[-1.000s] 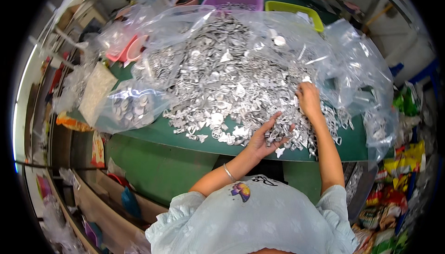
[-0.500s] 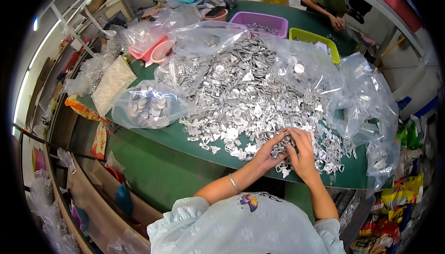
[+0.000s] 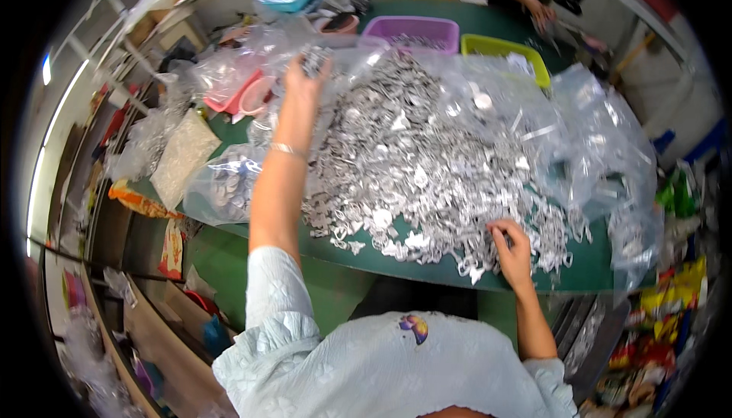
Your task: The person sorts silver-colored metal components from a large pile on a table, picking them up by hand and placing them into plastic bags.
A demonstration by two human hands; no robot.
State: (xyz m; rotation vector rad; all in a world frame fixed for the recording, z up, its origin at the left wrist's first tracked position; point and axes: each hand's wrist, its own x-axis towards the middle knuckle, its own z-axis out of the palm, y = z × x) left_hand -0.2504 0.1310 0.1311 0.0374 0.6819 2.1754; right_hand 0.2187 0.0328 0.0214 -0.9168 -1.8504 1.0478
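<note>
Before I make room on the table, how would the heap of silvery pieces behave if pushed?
The heap would probably slump and spread, since its small pieces seem loose. Some could snag, as several look openwork. Those by the edge of the green table might fall.

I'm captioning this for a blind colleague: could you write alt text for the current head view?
A person's left hand holds some small silvery pieces out beside the far left of a large pile on a green table. The right hand is at the pile's near edge. Beyond stand a purple basin and lime-green tray.
</note>
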